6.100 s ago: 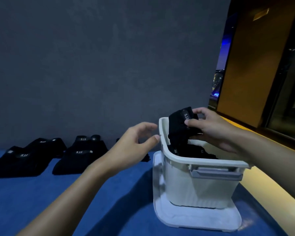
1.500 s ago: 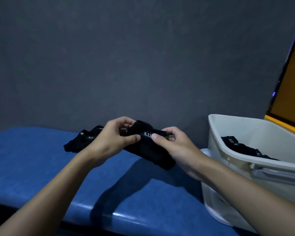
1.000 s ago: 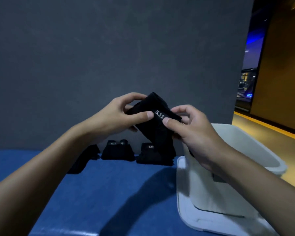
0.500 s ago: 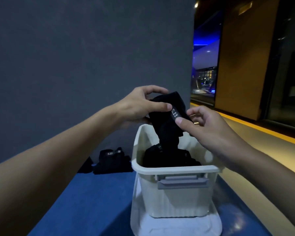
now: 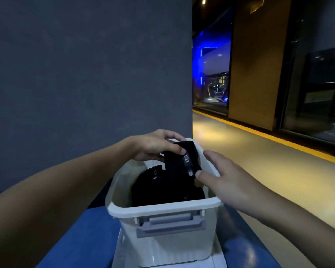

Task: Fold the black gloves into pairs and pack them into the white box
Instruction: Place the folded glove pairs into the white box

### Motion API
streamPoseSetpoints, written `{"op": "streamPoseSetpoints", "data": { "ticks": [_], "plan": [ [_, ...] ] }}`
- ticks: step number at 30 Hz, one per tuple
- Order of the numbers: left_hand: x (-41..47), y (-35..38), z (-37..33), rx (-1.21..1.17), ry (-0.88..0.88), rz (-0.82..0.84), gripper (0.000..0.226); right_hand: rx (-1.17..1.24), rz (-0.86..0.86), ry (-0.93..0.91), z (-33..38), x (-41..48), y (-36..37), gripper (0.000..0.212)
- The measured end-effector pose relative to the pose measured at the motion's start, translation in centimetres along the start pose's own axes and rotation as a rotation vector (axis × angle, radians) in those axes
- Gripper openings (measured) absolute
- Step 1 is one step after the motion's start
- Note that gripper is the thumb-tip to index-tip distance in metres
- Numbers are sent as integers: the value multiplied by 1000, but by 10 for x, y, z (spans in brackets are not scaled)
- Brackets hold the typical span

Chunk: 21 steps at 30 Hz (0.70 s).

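A white plastic box [image 5: 162, 208] with a grey latch handle [image 5: 170, 222] on its near wall stands on a flat white plastic lid [image 5: 120, 246], which lies on a blue padded table [image 5: 81, 238]. Inside the box is a heap of black gloves [image 5: 155, 188], filling it to just below the rim; a small white mark shows on one of them.

The left hand [image 5: 153, 146] reaches in from the left over the far rim and grips a folded pair of black fabric gloves [image 5: 182, 163], fingers curled over its top and the thumb pressed on its front beside a white "5.11" label. The right hand [image 5: 226, 180] comes in from the right with its fingers straight and spread, holding nothing; its thumb tip is at the lower edge of the folded pair, next to a small white tag, though I cannot tell whether it touches the cloth.

The folded pair hangs upright, its upper part above the rim at the box's far right corner and its lower end down inside, meeting the heap. Behind the box stands a dark grey wall [image 5: 85, 74].
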<state>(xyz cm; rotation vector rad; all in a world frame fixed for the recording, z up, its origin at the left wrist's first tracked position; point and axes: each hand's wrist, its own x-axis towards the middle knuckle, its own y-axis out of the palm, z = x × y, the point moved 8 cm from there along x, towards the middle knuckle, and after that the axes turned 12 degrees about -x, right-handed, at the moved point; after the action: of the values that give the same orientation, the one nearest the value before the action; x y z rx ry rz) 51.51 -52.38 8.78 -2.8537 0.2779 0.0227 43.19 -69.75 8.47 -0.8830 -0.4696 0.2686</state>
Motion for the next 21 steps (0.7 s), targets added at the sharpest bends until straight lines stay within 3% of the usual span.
{"op": "streamPoseSetpoints", "data": {
  "ticks": [5,9,16,21],
  "plan": [
    [14,0,11,130,-14,36,31,2,31,21,-3,1,7,34],
    [21,7,13,250,72,37,28,-19,54,29,-3,0,10,34],
    [24,15,10,519,207,-7,33,-27,68,24,-3,1,11,55],
    [13,8,6,713,194,24,35,-12,72,34,-7,4,15,63]
  ]
}}
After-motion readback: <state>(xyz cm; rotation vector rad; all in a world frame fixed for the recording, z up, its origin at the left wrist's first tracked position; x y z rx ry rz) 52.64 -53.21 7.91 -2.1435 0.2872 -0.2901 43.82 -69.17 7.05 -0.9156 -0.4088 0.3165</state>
